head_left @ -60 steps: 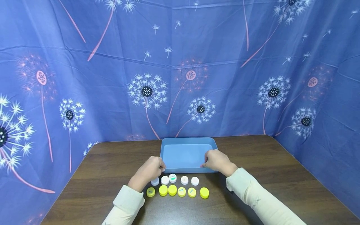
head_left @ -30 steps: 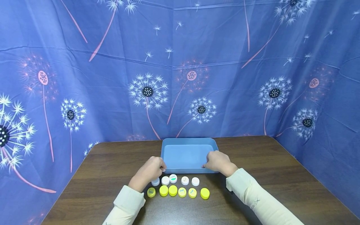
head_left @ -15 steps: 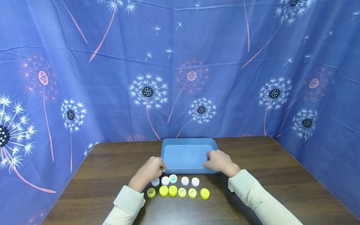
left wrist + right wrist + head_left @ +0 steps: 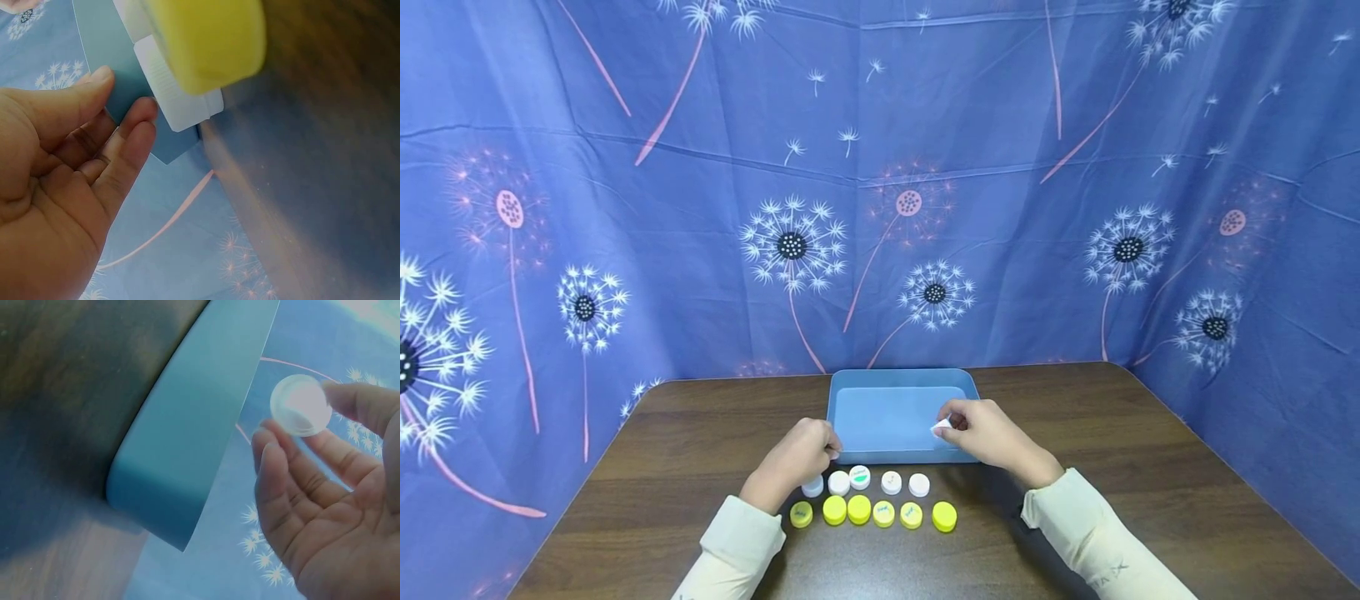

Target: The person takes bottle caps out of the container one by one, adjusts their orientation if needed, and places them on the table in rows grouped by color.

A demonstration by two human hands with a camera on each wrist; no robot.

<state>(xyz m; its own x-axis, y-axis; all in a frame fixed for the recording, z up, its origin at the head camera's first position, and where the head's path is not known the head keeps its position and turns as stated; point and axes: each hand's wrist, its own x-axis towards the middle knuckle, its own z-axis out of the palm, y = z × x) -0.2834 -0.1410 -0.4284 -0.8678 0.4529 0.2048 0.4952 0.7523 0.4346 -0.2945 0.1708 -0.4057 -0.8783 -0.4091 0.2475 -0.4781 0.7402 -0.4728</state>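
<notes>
In the head view my right hand [image 4: 988,429] is raised over the right front part of a blue tray [image 4: 895,457], pinching a white bottle cap [image 4: 942,426] between thumb and fingers. That round cap [image 4: 301,405] shows bright with glare in the right wrist view. My left hand [image 4: 801,454] stays at the tray's left front corner. Its fingers are loosely bent, with a gap between thumb and fingertips and nothing seen in them; whether they touch the tray rim I cannot tell. White caps [image 4: 891,482] line the table before the tray, yellow caps [image 4: 944,517] in front of those.
The brown wooden table [image 4: 1075,408] extends to both sides of the tray. A blue cloth with dandelion prints [image 4: 1015,200] hangs behind and beside it. Close to the left wrist camera, a yellow cap [image 4: 212,44] partly covers white caps [image 4: 181,94].
The right hand has lifted slightly and its fingers have turned, bringing the white cap into sight. My left hand and the two rows of caps have not moved.
</notes>
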